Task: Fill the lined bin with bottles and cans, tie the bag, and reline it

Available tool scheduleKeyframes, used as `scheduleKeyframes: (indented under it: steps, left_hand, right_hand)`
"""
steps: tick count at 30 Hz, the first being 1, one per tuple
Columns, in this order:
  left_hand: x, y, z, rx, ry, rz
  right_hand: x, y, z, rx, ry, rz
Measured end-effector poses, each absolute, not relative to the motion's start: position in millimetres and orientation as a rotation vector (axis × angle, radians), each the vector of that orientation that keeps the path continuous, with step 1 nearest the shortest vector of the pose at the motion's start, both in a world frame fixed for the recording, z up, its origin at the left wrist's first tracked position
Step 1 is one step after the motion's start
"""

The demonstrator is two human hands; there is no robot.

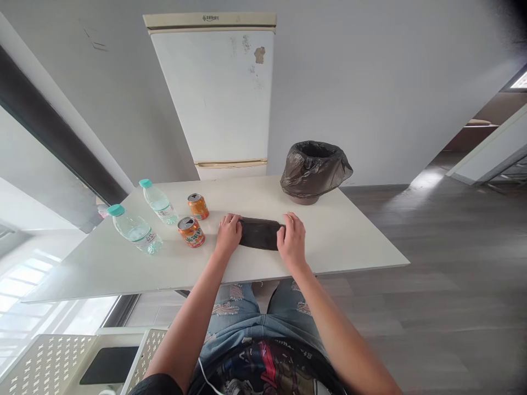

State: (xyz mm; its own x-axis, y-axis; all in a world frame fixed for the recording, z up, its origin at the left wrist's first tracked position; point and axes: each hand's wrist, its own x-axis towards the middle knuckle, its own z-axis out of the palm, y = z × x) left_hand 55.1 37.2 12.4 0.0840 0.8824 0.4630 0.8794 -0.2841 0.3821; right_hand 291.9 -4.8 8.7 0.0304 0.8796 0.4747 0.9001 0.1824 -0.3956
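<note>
A flat, folded black plastic bag (260,233) lies on the white table (349,236) in front of me. My left hand (228,233) grips its left end with curled fingers. My right hand (291,238) holds its right end the same way. Both hands rest on the table top. Two orange drink cans (191,231) (198,206) stand just left of my left hand. Farther left lie two clear water bottles with teal caps (134,229) (158,202).
A bin lined with a black bag (313,171) stands at the table's far edge, right of centre. Behind the table is a white fridge (218,93). Grey floor spreads to the right. A white perforated stand (49,362) is at lower left.
</note>
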Motion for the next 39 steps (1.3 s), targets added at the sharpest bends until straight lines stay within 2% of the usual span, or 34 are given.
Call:
scheduleKeyframes:
  steps: [7,12,17,22,27,32,39]
  left_hand:
    - [61.3,33.5,12.0,2.221,1.933,0.676]
    - [64.2,32.7,12.0,2.299,1.854,0.688]
    - [66.6,31.1,13.0,2.428,1.617,0.663]
    - [63.1,27.1,21.3,2.405,1.634,0.817]
    - [58.0,-9.3,24.2,2.462,1.465,0.716]
    - [34.7,-60.0,21.5,2.574,1.341,0.645]
    - [7.4,-78.8,19.5,2.707,1.015,0.398]
  right_hand:
    - [311.6,-32.9,4.5,-1.619,-2.174,0.055]
    - [294.3,-78.3,10.0,-1.697,-2.201,-0.091]
    - [285.4,-112.9,20.9,-1.435,-2.355,0.024]
    - [319.2,-96.3,25.7,-1.325,-2.408,0.141]
    - [349.3,-78.8,15.3,-1.221,-2.677,0.265]
    - [350.0,-97.3,9.6,-1.145,-2.603,0.311]
    - [346.2,-87.1,3.4,-1.154,-2.578,0.180]
